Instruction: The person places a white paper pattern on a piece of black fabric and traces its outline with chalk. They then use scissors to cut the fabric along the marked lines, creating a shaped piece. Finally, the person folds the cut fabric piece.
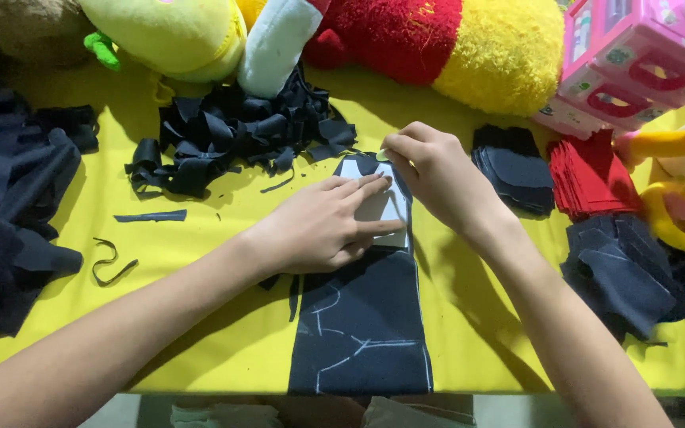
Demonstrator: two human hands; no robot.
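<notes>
A long strip of dark navy fabric [362, 325] with white chalk lines lies on the yellow table cover [223, 214]. A white card template [386, 208] rests on the strip's far end. My left hand [323, 226] lies flat on the template, fingers spread and pressing it down. My right hand [434, 170] is at the template's top edge with its fingers pinched on a small pale piece of chalk [381, 155], which is mostly hidden.
A heap of black fabric scraps [231, 135] lies behind the strip. Stacks of cut dark pieces [517, 170] and red pieces [592, 178] sit at right, more dark pieces [624, 273] nearer. Plush toys [438, 43], a pink plastic toy [636, 59], dark cloth [9, 206] at left.
</notes>
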